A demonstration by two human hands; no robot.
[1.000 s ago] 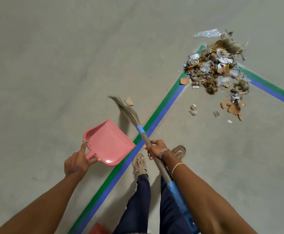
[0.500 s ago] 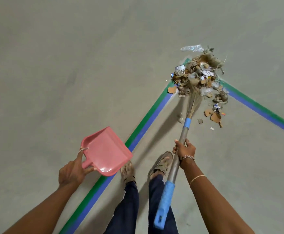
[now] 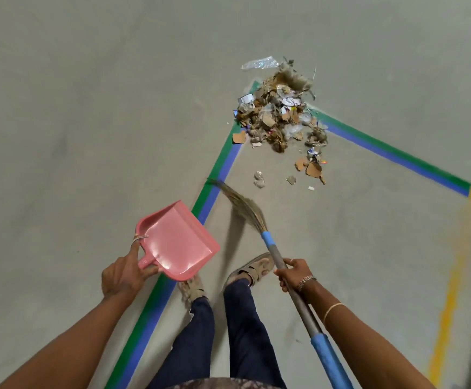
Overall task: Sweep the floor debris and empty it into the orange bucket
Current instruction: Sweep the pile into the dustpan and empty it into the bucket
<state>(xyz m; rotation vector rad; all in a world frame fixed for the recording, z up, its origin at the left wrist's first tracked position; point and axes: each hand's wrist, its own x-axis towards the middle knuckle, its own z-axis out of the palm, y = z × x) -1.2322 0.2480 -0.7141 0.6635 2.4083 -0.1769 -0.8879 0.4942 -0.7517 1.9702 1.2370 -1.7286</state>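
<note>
Head camera looks down on the grey floor [image 3: 88, 108], where green-and-blue tape [image 3: 217, 175] forms a corner. Right on that corner sits the debris pile [image 3: 280, 119]: cardboard scraps, plastic, a few bits strayed nearer. Broom [image 3: 274, 252] angled low, bristle tips at the tape, short of the pile. Pink dustpan [image 3: 178, 242] sits left of it. Left hand [image 3: 123, 273] grips the dustpan's handle, right hand [image 3: 294, 273] wraps the broom's shaft.
</note>
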